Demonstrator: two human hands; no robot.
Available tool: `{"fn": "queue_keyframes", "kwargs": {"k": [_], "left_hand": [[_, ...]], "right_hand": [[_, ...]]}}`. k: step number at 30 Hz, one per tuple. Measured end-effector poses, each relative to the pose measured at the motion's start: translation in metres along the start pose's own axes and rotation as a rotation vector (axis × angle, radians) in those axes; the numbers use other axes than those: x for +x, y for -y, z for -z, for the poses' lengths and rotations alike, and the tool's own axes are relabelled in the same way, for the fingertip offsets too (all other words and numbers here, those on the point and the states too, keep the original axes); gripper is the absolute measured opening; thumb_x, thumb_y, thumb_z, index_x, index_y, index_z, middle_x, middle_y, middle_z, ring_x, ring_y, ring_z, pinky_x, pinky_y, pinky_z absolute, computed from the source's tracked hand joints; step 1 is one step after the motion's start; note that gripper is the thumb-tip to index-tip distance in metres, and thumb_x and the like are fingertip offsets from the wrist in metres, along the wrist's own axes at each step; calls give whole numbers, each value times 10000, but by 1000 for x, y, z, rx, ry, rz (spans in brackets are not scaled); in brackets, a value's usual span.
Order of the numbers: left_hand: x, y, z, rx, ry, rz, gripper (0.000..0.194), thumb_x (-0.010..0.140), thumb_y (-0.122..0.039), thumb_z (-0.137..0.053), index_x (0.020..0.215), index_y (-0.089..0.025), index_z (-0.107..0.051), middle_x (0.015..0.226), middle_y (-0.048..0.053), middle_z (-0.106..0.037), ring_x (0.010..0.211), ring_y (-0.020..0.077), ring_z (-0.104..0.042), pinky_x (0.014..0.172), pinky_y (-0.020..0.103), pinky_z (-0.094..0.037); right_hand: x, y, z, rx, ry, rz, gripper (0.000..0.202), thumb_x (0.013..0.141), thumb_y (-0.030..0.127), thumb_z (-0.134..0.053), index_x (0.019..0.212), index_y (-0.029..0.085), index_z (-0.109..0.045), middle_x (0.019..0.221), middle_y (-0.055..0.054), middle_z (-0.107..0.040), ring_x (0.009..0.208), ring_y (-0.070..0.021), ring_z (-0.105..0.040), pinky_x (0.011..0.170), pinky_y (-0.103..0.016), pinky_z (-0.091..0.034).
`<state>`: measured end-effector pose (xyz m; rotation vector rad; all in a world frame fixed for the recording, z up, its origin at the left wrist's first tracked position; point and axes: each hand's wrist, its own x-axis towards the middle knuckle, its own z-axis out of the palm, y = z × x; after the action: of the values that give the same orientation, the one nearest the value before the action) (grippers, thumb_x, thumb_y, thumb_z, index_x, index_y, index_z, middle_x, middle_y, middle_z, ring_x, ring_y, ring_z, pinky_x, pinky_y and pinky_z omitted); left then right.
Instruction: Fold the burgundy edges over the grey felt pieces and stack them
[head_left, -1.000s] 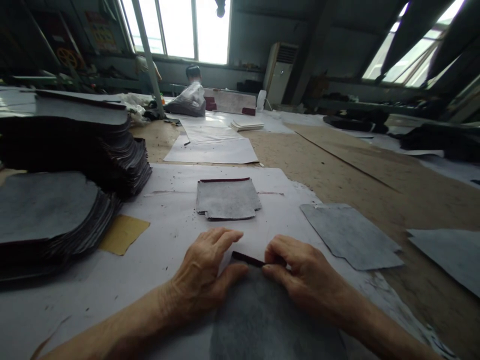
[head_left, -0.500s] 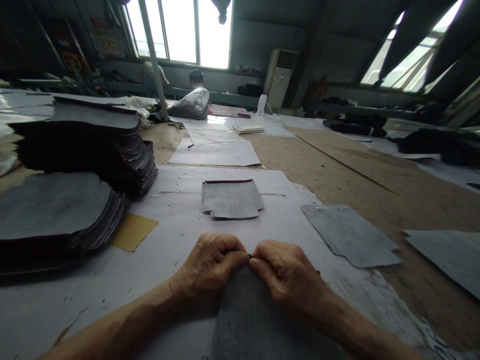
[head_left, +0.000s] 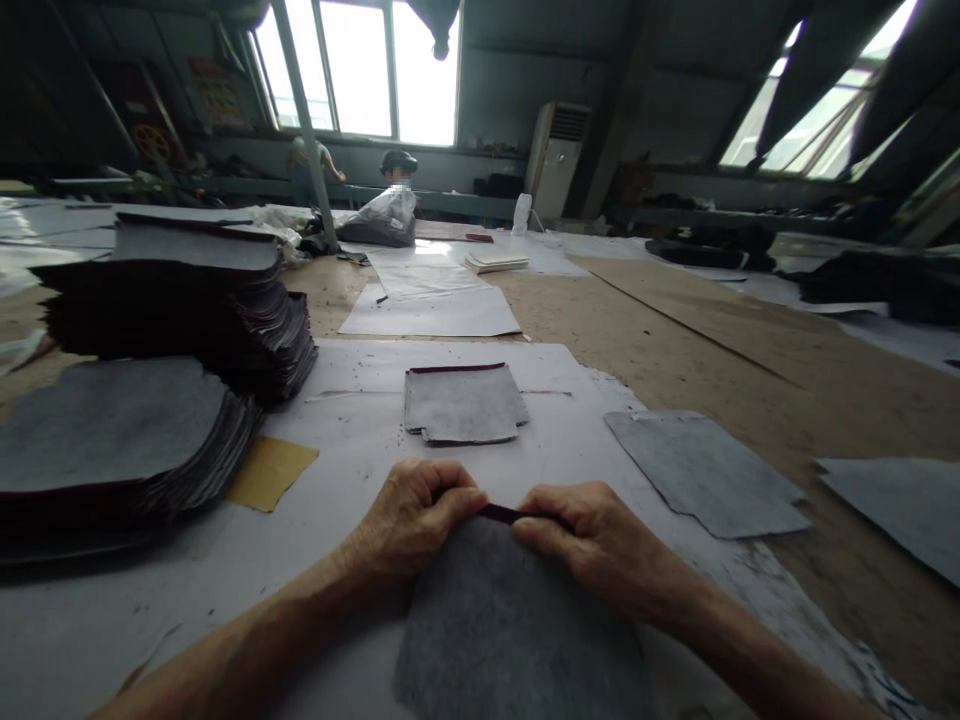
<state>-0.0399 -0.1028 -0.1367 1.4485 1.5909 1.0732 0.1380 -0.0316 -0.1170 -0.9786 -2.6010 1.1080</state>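
A grey sheet (head_left: pixel 517 620) with a narrow dark folded strip along its far edge lies at the bottom centre. My left hand (head_left: pixel 420 515) pinches that edge at its left part, thumb on top. To the right, my right hand (head_left: pixel 585 535) grips the same edge between thumb and fingers. A short length of the dark strip shows between the two hands. Just beyond them is a small stack of grey pieces (head_left: pixel 465 402) with a dark red far edge, lying flat on white paper (head_left: pixel 352 440).
Tall stacks of grey and dark pieces (head_left: pixel 112 420) stand at the left, beside a yellow card (head_left: pixel 271 472). Single grey pieces (head_left: pixel 705 470) lie at the right. Farther back are a plastic bag (head_left: pixel 382 220), a pole (head_left: pixel 306 120) and two people.
My hands have moved apart along the sheet's far edge, showing more of the dark strip between them. More of the grey sheet is visible below.
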Motion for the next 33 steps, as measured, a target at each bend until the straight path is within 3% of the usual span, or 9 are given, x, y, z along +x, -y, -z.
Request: {"fn": "queue_keyframes", "kwargs": {"k": [4, 8, 12, 17, 26, 33], "left_hand": [[1, -2, 1, 18, 42, -21, 312, 818, -349, -491, 631, -128, -608, 546, -28, -480, 530, 75, -403, 497, 187, -303], [-1, -3, 0, 78, 125, -56, 209, 784, -308, -558, 738, -149, -686, 623, -10, -610, 582, 93, -499, 551, 186, -362], [0, 0, 5, 118, 94, -8, 217, 763, -299, -573, 660, -146, -687, 510, -30, -541, 498, 73, -434, 494, 179, -320], [5, 2, 12, 108, 113, 38, 232, 742, -328, -584, 634, -145, -676, 492, -38, -495, 493, 74, -407, 486, 179, -304], [8, 1, 11, 94, 123, 114, 198, 723, -303, -585, 656, -144, -683, 525, -23, -535, 526, 87, -426, 514, 190, -314], [11, 6, 23, -200, 167, 281, 251, 612, -355, -637, 688, -116, -649, 513, -21, -515, 469, 81, -438, 467, 194, -327]], "right_hand": [[-3, -8, 0, -102, -46, -24, 235, 808, 288, -497, 621, 176, -585, 535, 25, -520, 521, -92, -472, 519, -215, -318], [1, -3, -6, -131, -66, 5, 224, 799, 286, -505, 625, 178, -594, 541, 20, -524, 533, -95, -471, 532, -220, -312], [3, -4, -1, -66, -15, -18, 239, 801, 306, -496, 629, 176, -600, 508, 30, -460, 500, -87, -422, 497, -215, -288], [-9, -23, 17, 23, 21, -88, 272, 805, 345, -480, 622, 170, -578, 511, 41, -388, 491, -83, -360, 473, -217, -264], [-19, -33, 20, 50, -41, -125, 271, 785, 360, -482, 608, 171, -564, 517, 34, -405, 504, -95, -371, 483, -229, -261], [-15, -48, 23, 146, -6, -263, 325, 754, 458, -490, 618, 171, -560, 529, 28, -405, 508, -99, -358, 485, -231, -271]]}}
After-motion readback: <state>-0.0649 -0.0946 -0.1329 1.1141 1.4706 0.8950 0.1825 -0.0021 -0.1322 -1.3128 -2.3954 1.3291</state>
